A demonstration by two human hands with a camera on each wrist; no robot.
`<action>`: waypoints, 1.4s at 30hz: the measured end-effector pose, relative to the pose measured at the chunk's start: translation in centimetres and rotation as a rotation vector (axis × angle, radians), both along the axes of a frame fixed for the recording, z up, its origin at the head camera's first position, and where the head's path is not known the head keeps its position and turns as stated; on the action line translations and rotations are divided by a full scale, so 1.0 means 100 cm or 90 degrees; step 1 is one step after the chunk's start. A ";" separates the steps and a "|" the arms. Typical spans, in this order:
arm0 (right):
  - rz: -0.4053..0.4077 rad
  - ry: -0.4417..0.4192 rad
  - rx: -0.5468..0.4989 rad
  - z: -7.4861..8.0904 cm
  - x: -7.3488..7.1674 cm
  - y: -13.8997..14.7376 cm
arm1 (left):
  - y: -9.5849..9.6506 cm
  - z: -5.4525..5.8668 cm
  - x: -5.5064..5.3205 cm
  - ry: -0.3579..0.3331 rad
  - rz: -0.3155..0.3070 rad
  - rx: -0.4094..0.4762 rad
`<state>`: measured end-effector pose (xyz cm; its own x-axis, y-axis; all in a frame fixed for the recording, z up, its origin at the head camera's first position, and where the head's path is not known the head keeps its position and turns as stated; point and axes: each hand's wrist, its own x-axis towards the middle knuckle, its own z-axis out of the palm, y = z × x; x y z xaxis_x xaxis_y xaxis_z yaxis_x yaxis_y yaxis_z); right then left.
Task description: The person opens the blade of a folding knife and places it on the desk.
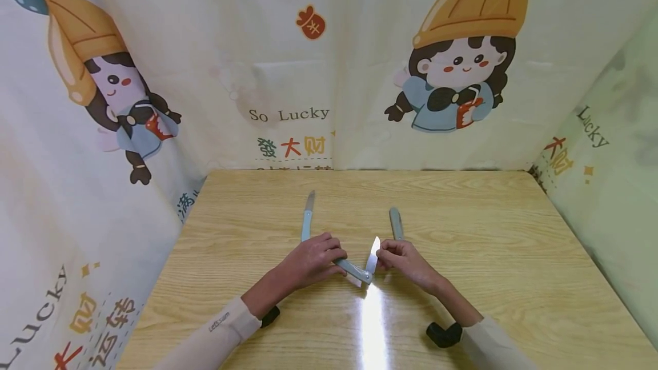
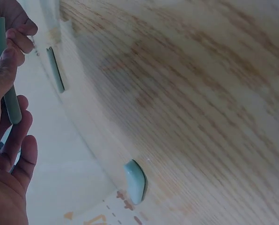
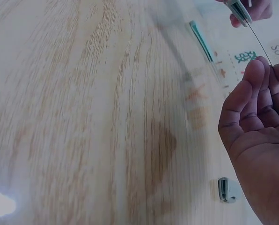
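Note:
A folding knife with a grey-green handle (image 1: 353, 270) is held between both hands above the table, its blade (image 1: 373, 256) partly swung out at an angle to the handle. My left hand (image 1: 315, 260) grips the handle. The blade is pinched near its tip between the thumb and fingers of my right hand (image 1: 403, 261). From the right wrist, that blade (image 3: 260, 43) shows edge-on as a thin line running from the handle (image 3: 238, 12) to the fingertips. The left wrist view shows the handle (image 2: 11, 103) under the left thumb.
Behind the left hand lies a light-blue folding knife (image 1: 307, 216) with its blade out. A grey-green knife (image 1: 396, 221) lies behind the right hand, its near end hidden. The wooden table (image 1: 236, 198) meets a printed curtain (image 1: 360, 73) at the back and sides.

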<state>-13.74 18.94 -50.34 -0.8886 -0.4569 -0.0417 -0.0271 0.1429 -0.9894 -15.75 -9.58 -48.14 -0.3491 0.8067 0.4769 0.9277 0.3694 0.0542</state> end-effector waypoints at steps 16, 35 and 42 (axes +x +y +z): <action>-0.070 -0.009 -0.033 -0.002 -0.001 0.006 | -0.006 -0.006 0.001 -0.040 0.041 0.069; -0.149 -0.058 -0.078 -0.004 -0.001 0.005 | 0.001 -0.012 0.012 -0.064 0.151 0.139; -0.173 -0.083 -0.080 -0.003 0.002 0.002 | 0.004 -0.014 0.017 -0.059 0.173 0.162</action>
<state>-13.56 19.13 -50.65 -0.9697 -0.2118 -0.1216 0.1236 0.0038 -0.9923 -14.05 -9.23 -49.59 -0.5850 0.5386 0.6063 0.7845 0.5654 0.2547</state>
